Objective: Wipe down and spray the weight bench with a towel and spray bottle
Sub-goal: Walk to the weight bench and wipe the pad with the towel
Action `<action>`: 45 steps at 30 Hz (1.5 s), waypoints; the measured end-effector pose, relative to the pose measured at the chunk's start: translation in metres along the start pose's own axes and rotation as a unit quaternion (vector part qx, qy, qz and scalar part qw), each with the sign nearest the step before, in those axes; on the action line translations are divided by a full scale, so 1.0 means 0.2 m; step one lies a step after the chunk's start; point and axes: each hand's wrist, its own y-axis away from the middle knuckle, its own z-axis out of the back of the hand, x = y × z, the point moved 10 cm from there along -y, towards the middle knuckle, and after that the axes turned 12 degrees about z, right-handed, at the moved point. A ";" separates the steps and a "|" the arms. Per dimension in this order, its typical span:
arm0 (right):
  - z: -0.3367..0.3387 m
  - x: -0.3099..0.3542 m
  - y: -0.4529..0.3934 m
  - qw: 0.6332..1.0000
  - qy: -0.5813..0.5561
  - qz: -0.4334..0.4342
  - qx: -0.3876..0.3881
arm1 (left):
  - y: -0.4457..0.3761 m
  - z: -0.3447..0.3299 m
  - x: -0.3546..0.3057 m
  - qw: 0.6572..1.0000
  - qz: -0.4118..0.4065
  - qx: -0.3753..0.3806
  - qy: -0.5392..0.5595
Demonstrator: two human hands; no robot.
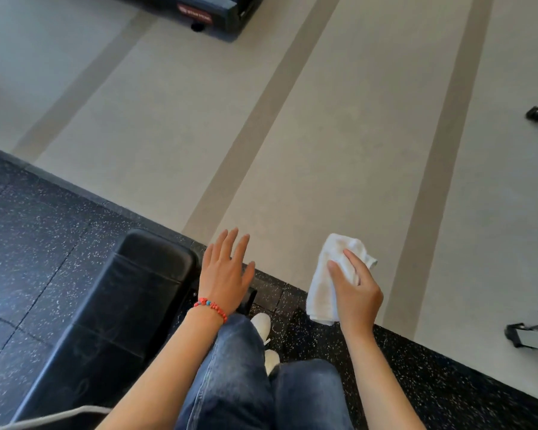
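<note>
right hand [356, 294] grip clamped on towel [330, 277] | left hand [225, 271] fingers apart | bench [115, 308] long axis upper-right

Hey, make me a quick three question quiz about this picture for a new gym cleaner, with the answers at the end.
1. Which hand holds the towel?
2. True or false: the left hand is gripping a spray bottle.
3. The bench stands on which floor: A) the pale striped floor, B) the dark speckled mat, C) a carpet?

Key:
1. The right hand; its fingers are curled round the white towel, held in the air away from the bench.
2. False. The left hand is open with fingers spread, holding nothing; no spray bottle is in view.
3. B.
</note>
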 end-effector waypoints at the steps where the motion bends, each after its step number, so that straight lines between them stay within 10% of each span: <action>1: 0.00 0.03 -0.06 1.000 -0.001 0.001 -0.004 | -0.05 0.02 -0.03 1.000 -0.005 0.000 0.002; 11: -0.18 0.31 -0.72 0.998 -0.012 0.058 0.028 | -0.59 0.18 -0.22 0.999 0.011 -0.038 0.027; 25: -0.99 0.82 -1.60 0.949 0.004 0.162 0.272 | -1.23 0.38 -0.12 0.971 0.205 -0.116 0.043; 45: -2.92 1.79 -1.27 0.847 0.016 0.234 0.478 | -1.78 0.99 1.41 0.892 0.403 -0.196 0.056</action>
